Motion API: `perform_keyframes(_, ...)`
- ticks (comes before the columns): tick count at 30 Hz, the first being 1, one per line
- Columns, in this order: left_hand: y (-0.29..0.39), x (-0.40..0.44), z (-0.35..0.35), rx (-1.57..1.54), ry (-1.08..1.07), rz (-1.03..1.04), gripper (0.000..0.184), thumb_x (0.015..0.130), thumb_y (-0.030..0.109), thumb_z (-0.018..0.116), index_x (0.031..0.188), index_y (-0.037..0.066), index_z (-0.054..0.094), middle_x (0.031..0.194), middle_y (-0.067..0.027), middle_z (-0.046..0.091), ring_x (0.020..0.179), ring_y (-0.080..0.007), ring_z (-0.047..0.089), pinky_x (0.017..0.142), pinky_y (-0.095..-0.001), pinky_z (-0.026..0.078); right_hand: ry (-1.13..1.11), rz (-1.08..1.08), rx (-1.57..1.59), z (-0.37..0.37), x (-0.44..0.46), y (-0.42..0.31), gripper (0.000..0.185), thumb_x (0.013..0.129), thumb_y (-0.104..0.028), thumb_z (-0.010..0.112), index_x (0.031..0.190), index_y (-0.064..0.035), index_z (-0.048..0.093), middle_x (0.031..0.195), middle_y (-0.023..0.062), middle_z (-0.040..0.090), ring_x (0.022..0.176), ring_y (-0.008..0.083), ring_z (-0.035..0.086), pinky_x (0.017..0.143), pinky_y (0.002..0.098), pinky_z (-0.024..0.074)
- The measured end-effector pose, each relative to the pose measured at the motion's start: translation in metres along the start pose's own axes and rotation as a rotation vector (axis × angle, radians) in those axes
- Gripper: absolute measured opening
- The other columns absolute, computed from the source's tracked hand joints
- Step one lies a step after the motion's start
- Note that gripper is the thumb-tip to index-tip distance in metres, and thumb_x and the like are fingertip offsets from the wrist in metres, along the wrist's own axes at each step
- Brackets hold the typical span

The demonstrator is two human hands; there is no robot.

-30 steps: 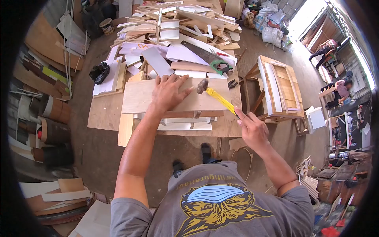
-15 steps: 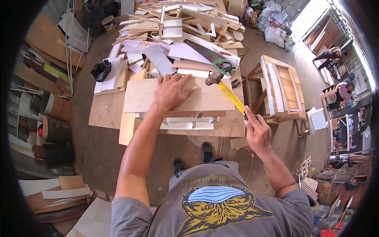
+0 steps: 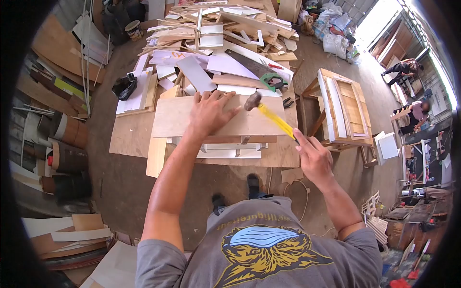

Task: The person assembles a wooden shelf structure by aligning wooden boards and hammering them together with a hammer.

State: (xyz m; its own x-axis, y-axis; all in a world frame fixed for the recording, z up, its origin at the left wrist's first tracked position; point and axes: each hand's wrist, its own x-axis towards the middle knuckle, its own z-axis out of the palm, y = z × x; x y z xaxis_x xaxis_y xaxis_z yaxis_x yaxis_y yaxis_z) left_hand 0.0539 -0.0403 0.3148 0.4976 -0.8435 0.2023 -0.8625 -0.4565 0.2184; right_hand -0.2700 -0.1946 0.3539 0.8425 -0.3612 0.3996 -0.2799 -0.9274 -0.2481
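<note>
My left hand (image 3: 209,113) lies on a pale wooden board (image 3: 168,117), fingers spread over its far edge. Beneath that board is a wooden frame with a white lower panel (image 3: 228,152), resting on the plywood tabletop (image 3: 129,137). In my right hand (image 3: 314,158) is a hammer (image 3: 274,121) with a yellow handle and a dark, rusty head. The hammer head is over the right part of the board; whether it touches is unclear. Just beyond lies a handsaw (image 3: 254,67) with a green handle, and dark pliers (image 3: 287,102) lie right of the board.
Scrap wood (image 3: 230,31) is heaped across the far part of the table. A black plastic bag (image 3: 125,86) sits on boards at left. To the right stands a wooden table (image 3: 345,108) bearing frames. Two people (image 3: 417,115) are farther off at right.
The hammer head has shifted slightly left and its handle has tilted flatter. My left hand keeps its place on the board, while the whole view has moved a little.
</note>
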Motion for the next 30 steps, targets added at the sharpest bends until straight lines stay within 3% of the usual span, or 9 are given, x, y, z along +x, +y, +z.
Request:
perform_keyframes(4, 0.002, 0.001, -0.005, -0.015, -0.041, -0.009, 0.062, 0.103, 0.063, 0.058, 0.151, 0.024, 0.062, 0.142, -0.009, 0.067, 0.136, -0.0325, 0.057, 0.122, -0.0519, 0.032, -0.083, -0.027, -0.104, 0.003, -0.003, 0.001, 0.057, 0.098, -0.013, 0.071, 0.153, -0.0239, 0.064, 0.082, 0.0076, 0.057, 0.069, 0.0268, 0.065, 0.062, 0.0411, 0.0529)
perform_keyframes(10, 0.002, 0.001, -0.005, -0.023, -0.019, -0.007, 0.062, 0.103, 0.063, 0.058, 0.151, 0.024, 0.062, 0.141, -0.0094, 0.067, 0.135, -0.0324, 0.057, 0.119, -0.0509, 0.034, 0.023, -0.018, -0.04, 0.001, -0.001, 0.003, 0.056, 0.097, -0.013, 0.071, 0.152, -0.0243, 0.064, 0.081, 0.0078, 0.056, 0.069, 0.0269, 0.064, 0.062, 0.0413, 0.053)
perform_keyframes(13, 0.0, -0.002, 0.003, -0.027, 0.019, 0.007, 0.061, 0.102, 0.063, 0.059, 0.15, 0.026, 0.064, 0.137, -0.009, 0.068, 0.131, -0.0332, 0.06, 0.118, -0.0511, 0.036, -0.101, -0.036, -0.138, -0.006, 0.004, -0.003, 0.058, 0.097, -0.013, 0.071, 0.153, -0.0249, 0.063, 0.081, 0.0075, 0.056, 0.069, 0.0272, 0.064, 0.062, 0.0414, 0.053)
perform_keyframes(16, -0.002, 0.0, 0.005, -0.025, 0.052, 0.015, 0.061, 0.101, 0.063, 0.06, 0.15, 0.027, 0.065, 0.135, -0.0086, 0.069, 0.129, -0.0335, 0.061, 0.117, -0.0511, 0.037, -0.022, -0.033, -0.054, -0.007, 0.004, 0.0, 0.059, 0.097, -0.012, 0.07, 0.154, -0.0255, 0.062, 0.082, 0.0074, 0.056, 0.069, 0.0275, 0.064, 0.062, 0.0418, 0.0531)
perform_keyframes(19, -0.002, 0.0, 0.005, -0.023, 0.049, 0.01, 0.06, 0.101, 0.063, 0.06, 0.149, 0.028, 0.065, 0.134, -0.0084, 0.07, 0.129, -0.0334, 0.061, 0.117, -0.0509, 0.037, -0.132, -0.034, -0.166, -0.007, 0.004, -0.003, 0.06, 0.097, -0.011, 0.07, 0.155, -0.0256, 0.061, 0.082, 0.0075, 0.056, 0.069, 0.0277, 0.065, 0.063, 0.042, 0.0534)
perform_keyframes(30, -0.003, 0.001, 0.006, -0.021, 0.041, 0.002, 0.062, 0.101, 0.063, 0.06, 0.149, 0.025, 0.065, 0.135, -0.0094, 0.069, 0.129, -0.0336, 0.061, 0.118, -0.0509, 0.036, -0.095, -0.015, -0.089, -0.01, 0.005, -0.005, 0.054, 0.101, -0.016, 0.066, 0.154, -0.0274, 0.062, 0.086, 0.0069, 0.059, 0.071, 0.027, 0.066, 0.065, 0.0417, 0.0544)
